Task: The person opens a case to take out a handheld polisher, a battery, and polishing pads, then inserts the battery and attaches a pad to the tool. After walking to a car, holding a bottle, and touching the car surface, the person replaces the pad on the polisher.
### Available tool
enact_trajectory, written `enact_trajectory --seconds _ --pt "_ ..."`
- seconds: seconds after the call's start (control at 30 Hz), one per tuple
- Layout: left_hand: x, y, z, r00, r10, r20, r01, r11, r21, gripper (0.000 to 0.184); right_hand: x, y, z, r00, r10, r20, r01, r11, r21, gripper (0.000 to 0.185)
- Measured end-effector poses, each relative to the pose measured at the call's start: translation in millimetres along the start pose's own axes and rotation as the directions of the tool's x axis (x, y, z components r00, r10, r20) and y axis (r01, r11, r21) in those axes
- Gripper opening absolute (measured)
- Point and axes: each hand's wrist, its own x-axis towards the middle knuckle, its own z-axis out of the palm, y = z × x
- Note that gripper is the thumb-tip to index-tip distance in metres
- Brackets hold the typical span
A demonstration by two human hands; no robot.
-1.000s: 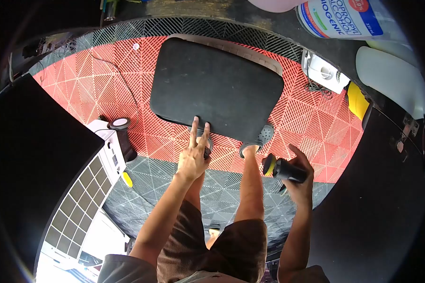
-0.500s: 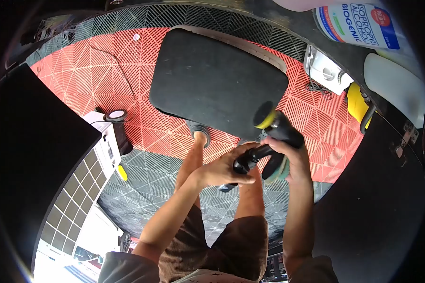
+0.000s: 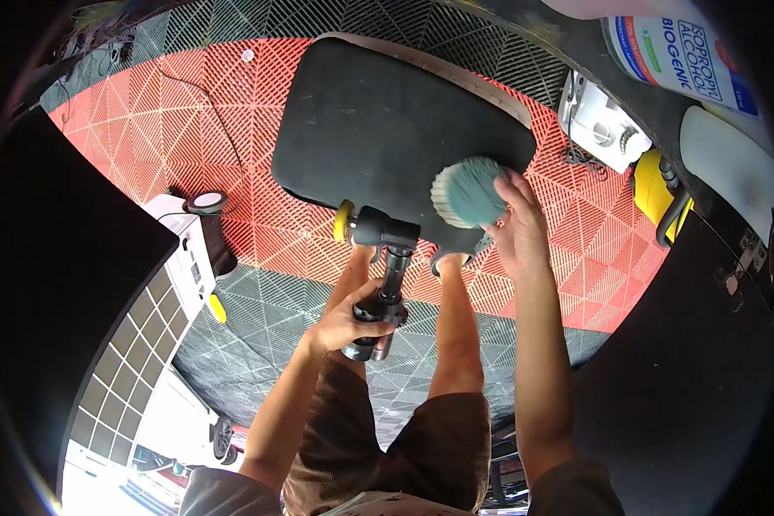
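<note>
My left hand (image 3: 350, 320) is wrapped round the handle of a black handheld polisher (image 3: 387, 230). The tool's head points left and ends in a disc with a yellow rim, the backing plate (image 3: 344, 222). On the other side, my right hand (image 3: 521, 225) pinches a round teal polishing pad (image 3: 475, 193) with a cream scalloped edge by its right side. Pad and polisher are apart. Both are in front of a black padded seat top (image 3: 387, 129), with the pad overlapping its lower right part in view.
Red and grey slatted floor tiles (image 3: 138, 129) surround the seat. At upper right are an isopropyl alcohol bottle (image 3: 675, 56), a white device with a cord (image 3: 598, 125) and a yellow-and-black machine (image 3: 658, 193). Dark panels flank both sides; a white cabinet (image 3: 193, 258) stands left.
My hands have moved apart. The polisher has gone left in my left hand, and my right hand has left it, raising the pad flat in view over the seat.
</note>
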Motion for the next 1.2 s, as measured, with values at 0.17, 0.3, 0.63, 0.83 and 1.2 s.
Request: enact_trajectory --seconds 0.17,0.3,0.63,0.83,1.2 --pt "5 6 -14 0.992 0.091 -0.087 -0.092 0.996 -0.008 0.063 -7 1 0 0.998 -0.019 0.052 0.025 0.993 -0.115 0.04" --pt "7 15 -19 0.988 0.096 -0.122 -0.105 0.992 -0.066 0.066 -9 10 -12 0.999 -0.045 0.012 0.046 0.992 -0.116 0.041" --pt "10 9 -24 0.973 0.149 -0.176 -0.171 0.979 -0.115 0.069 -12 14 -14 0.958 -0.218 0.186 0.278 0.863 -0.421 0.032" --pt "11 4 -27 0.97 0.136 -0.203 -0.167 0.976 -0.142 0.06 -18 14 -41 0.957 -0.29 -0.017 0.269 0.906 -0.327 0.024" --pt "8 10 -31 0.97 0.153 -0.188 -0.194 0.956 -0.22 0.065 -51 -2 -68 0.94 -0.327 -0.098 0.269 0.886 -0.378 0.017"
